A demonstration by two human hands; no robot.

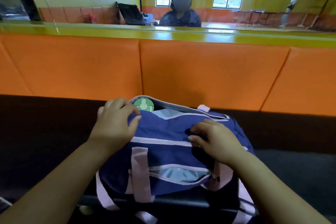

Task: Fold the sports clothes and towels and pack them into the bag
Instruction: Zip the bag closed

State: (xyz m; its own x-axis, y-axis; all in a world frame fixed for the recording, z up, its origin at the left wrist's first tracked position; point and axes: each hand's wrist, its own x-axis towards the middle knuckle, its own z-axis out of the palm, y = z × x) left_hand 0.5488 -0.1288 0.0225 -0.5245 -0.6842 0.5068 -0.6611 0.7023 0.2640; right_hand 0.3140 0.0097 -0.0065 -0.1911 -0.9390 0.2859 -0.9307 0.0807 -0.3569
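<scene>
Orange padded panels (200, 71) are seen behind the bag (163, 154), and a black surface (45, 123) is spread beneath it. The navy bag, trimmed in lilac, is partly unzipped along its top. Its top-left edge is gripped by the left hand (116, 120), with fingers curled over the fabric. On its top right, a fold is pinched by the right hand (214, 138). Its front pocket (178, 173) gapes. A green lid (143, 104) is seen inside the top opening.

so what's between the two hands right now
In the head view, only navy fabric of the bag lies between the left hand and the right hand; the green lid is farther back.
</scene>
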